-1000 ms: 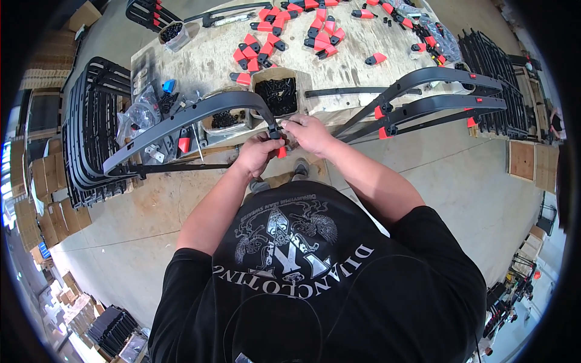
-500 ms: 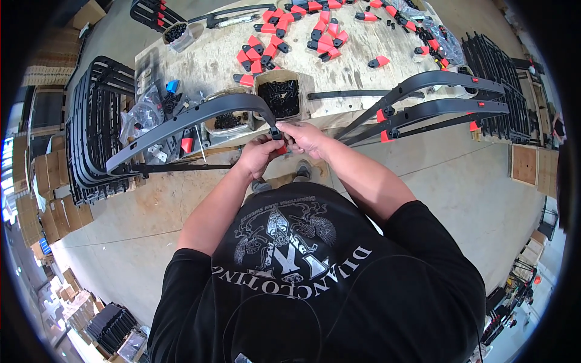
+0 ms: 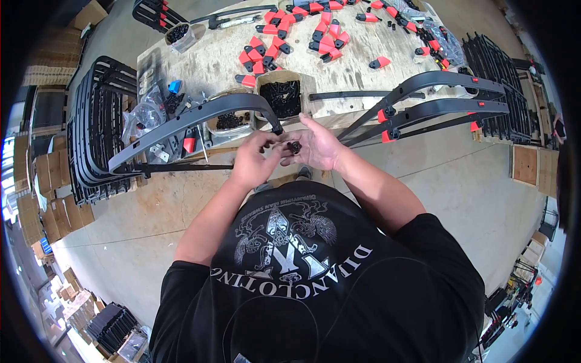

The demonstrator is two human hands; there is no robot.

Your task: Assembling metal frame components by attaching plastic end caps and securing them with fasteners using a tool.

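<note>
The right hand point(image 3: 318, 147) lies palm-up, cupping small black fasteners point(image 3: 295, 147); the left hand point(image 3: 254, 158) pinches one beside it, just below the worktop point(image 3: 212, 60) edge. Brown cartons point(image 3: 45, 181) stack at left.

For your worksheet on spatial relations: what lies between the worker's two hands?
In the head view, small black parts sit in the right hand, with the left hand picking at them.

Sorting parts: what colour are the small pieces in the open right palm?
Black; small pieces in the right hand, head view.
</note>
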